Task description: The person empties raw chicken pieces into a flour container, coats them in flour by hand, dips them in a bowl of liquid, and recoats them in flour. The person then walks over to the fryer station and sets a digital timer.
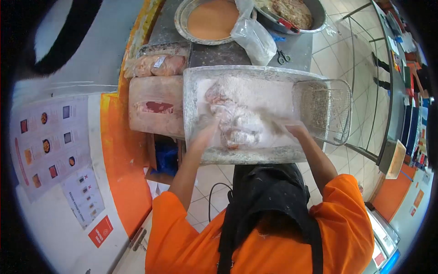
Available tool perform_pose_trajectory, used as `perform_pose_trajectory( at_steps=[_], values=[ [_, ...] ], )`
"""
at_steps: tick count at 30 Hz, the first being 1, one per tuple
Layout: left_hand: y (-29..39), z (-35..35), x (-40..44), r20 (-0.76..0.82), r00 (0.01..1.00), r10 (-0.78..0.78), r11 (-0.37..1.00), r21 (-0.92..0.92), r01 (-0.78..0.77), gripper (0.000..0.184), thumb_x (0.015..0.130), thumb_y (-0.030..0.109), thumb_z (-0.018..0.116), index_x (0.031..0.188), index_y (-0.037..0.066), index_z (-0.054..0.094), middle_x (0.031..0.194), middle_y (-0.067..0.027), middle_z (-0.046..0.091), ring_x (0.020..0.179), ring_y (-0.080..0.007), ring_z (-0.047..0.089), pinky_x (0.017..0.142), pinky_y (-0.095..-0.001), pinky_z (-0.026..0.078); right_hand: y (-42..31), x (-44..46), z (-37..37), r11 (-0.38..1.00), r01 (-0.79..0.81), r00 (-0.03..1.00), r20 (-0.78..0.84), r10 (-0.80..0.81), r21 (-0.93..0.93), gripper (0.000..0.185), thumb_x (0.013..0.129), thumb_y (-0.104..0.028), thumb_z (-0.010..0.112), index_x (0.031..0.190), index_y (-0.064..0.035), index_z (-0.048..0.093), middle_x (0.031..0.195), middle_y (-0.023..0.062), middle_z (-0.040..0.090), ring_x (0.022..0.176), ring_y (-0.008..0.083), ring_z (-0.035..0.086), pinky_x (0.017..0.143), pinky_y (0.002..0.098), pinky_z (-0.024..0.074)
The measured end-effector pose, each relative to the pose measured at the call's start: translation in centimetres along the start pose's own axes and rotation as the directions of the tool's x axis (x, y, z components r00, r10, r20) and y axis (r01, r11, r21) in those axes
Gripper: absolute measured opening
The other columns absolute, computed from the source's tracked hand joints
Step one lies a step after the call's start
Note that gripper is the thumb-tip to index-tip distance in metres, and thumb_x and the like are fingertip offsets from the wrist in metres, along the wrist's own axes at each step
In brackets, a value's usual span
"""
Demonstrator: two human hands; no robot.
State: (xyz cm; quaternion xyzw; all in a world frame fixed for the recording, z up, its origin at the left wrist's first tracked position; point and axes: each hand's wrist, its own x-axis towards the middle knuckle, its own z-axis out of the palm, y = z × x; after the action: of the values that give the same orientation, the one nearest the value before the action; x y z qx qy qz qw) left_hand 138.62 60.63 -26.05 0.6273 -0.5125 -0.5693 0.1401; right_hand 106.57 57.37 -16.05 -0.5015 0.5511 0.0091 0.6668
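Blur over the bare left hand (210, 128) and bare right hand (290, 127), so cannot tell clenched from loose, nor anything surely grasped. Close by the left hand toward 2 o'clock, farther from the right hand toward 9, a heap of raw meat pieces (236, 120) caked in white powder (269, 89), long axis roughly 11 to 5 o'clock, inside a grey, powder-streaked rectangular tub (255, 156). Farther out, a silver wire-mesh basket (322, 114) over the tub's 3 o'clock end, a clear plastic bag (260, 43) at 12, and a round metal bowl (181, 28) of orange-brown liquid (213, 19) at 11.

The powder (269, 89) is white, the apron (269, 189) black, the shirt (346, 219) orange
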Motion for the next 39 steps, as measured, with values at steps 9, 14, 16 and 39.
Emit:
perform_pose_trajectory(
  at_steps=[9,14,16,39],
  values=[
    [8.6,1.9,-3.1,-0.039,0.966,0.255,0.935,0.263,-0.236,0.027,0.080,0.018,0.058,0.104,0.004,0.061,0.095,-0.0189,0.065,0.090,-0.0300,0.062,0.078,-0.0410,0.049,9.7,4.9,4.2,0.877,0.462,0.880,0.051,-0.471,0.131,0.049,0.095,-0.025,0.040,0.135,0.0022,0.038,0.136,0.0170,0.047,0.124,0.0316,0.046,0.107,0.0372,0.0333],
    [13.9,-0.4,-1.8,-0.502,0.811,0.300,0.937,0.314,-0.152,0.039,0.080,0.022,0.063,0.113,0.002,0.059,0.101,-0.0239,0.061,0.094,-0.0381,0.061,0.081,-0.0433,0.048,2.7,4.4,-3.2,0.972,0.230,0.964,-0.126,-0.235,-0.056,0.046,0.098,-0.024,0.036,0.140,-0.0051,0.038,0.142,0.0105,0.042,0.130,0.0210,0.039,0.110,0.0317,0.0285],
    [9.3,-0.8,3.6,-0.541,0.755,0.371,0.839,0.543,-0.022,0.041,0.084,0.020,0.057,0.118,-0.003,0.054,0.118,-0.0316,0.054,0.101,-0.0417,0.058,0.086,-0.0441,0.048,-1.2,5.6,-5.1,0.968,0.058,0.960,-0.251,-0.121,-0.245,0.045,0.098,-0.021,0.038,0.140,-0.0050,0.038,0.143,0.0091,0.041,0.131,0.0185,0.038,0.111,0.0307,0.0266],
    [5.5,-0.2,10.9,-0.335,0.850,0.406,0.804,0.573,-0.158,0.047,0.090,0.038,0.052,0.118,0.000,0.055,0.096,-0.0171,0.066,0.081,-0.0290,0.064,0.070,-0.0402,0.050,3.1,4.6,-3.6,0.994,0.075,0.978,-0.187,-0.089,-0.081,0.040,0.092,-0.030,0.054,0.126,-0.0109,0.057,0.127,0.0093,0.057,0.117,0.0206,0.051,0.101,0.0331,0.0395]
  ],
)
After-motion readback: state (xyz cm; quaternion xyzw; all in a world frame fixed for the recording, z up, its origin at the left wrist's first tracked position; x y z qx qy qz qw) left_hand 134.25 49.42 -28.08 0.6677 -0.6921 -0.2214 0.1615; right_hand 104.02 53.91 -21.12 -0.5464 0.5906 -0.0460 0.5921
